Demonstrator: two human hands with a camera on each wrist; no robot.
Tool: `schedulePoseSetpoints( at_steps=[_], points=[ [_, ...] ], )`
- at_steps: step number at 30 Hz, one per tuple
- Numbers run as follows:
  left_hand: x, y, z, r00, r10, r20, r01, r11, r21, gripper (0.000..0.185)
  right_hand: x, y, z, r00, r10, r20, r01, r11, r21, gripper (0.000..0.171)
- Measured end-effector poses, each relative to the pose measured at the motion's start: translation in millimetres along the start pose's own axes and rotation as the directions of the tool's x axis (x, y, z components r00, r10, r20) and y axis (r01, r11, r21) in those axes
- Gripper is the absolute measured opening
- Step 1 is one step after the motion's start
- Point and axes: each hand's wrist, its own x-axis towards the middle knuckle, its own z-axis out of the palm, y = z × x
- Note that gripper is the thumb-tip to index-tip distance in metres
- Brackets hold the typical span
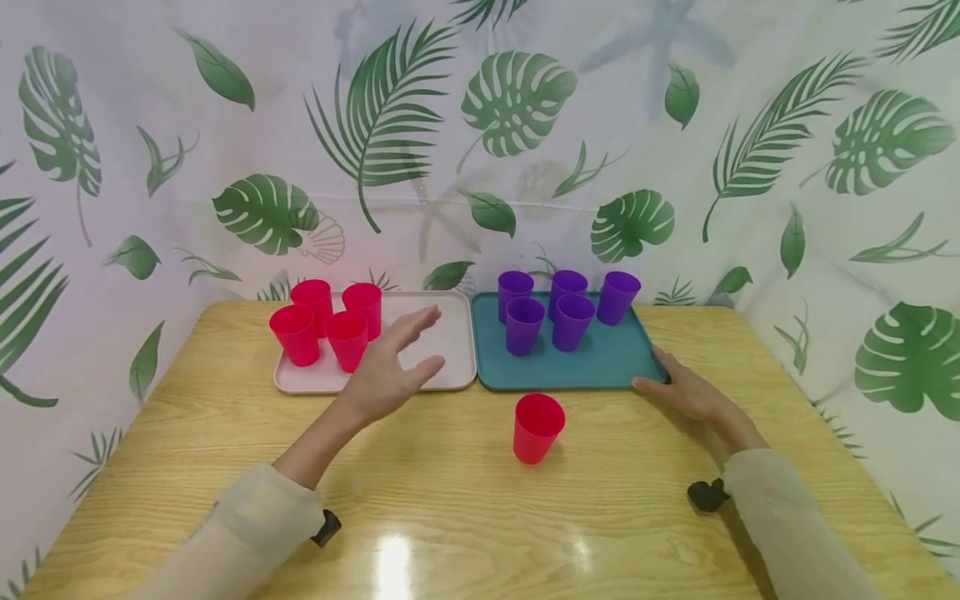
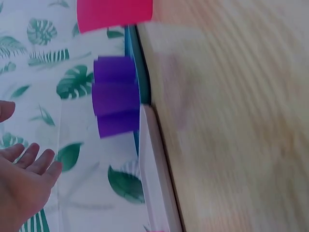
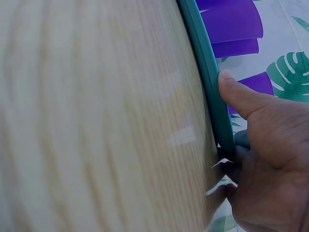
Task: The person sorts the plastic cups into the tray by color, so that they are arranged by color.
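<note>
**Left hand raised over pink tray, right hand on teal tray corner**

The left hand [image 1: 390,367] is being held in the air with fingers spread and relaxed, nothing gripped, just above the front part of the pink tray [image 1: 450,346]. Four red cups [image 1: 327,327] are seen standing upright in a cluster on the far left part of that tray, just left of the hand. In the left wrist view the open palm [image 2: 24,188] is shown apart from everything, with the tray edges blurred.

The teal tray [image 1: 607,362] is lying directly right of the pink tray, edges touching or nearly so. Five purple cups [image 1: 558,310] are standing upright on its far half. The right hand [image 1: 686,392] is being rested on the table [image 1: 450,500] at the teal tray's near right corner. In the right wrist view the thumb [image 3: 239,94] is being pressed onto the tray rim [image 3: 207,72], with the fingers curled at its edge, so the rim is being pinched.

A single red cup [image 1: 537,427] is standing upright on the table just in front of the teal tray, between the two hands, untouched.
</note>
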Motion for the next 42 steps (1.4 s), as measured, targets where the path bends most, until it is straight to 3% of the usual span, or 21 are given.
schedulePoseSetpoints(
  at_steps=[4, 9, 19, 23, 34, 42],
  points=[
    [-2.6, 9.6, 20.9, 0.996, 0.031, 0.08, -0.026, 0.998, -0.057, 0.066, -2, -1, 1, 1.0, 0.002, 0.0, -0.002, 1.0, -0.003, 0.1],
    [-5.0, 17.1, 40.0, 0.986, 0.019, 0.166, 0.005, 0.989, -0.144, 0.07, -1, 0, 1, 1.0, 0.005, -0.006, -0.005, 1.0, -0.001, 0.101],
    [-5.4, 24.0, 67.4, 0.949, 0.005, 0.316, 0.045, 0.988, -0.151, 0.081, 8, 14, 0, 1.0, 0.023, 0.015, -0.023, 0.999, -0.022, 0.115],
    [-6.0, 26.5, 77.0, 0.93, -0.028, 0.367, 0.082, 0.988, -0.131, 0.086, 8, 14, -1, 1.0, 0.03, 0.011, -0.029, 0.999, -0.015, 0.112],
    [-6.8, 25.5, 93.7, 0.904, -0.065, 0.422, 0.091, 0.995, -0.042, 0.086, 5, 9, 0, 0.999, 0.038, 0.009, -0.038, 0.999, -0.004, 0.107],
    [-6.6, 19.8, 102.6, 0.911, -0.066, 0.408, 0.078, 0.997, -0.013, 0.081, -2, -4, 0, 1.0, 0.01, 0.0, -0.01, 1.0, -0.007, 0.101]
  ],
)
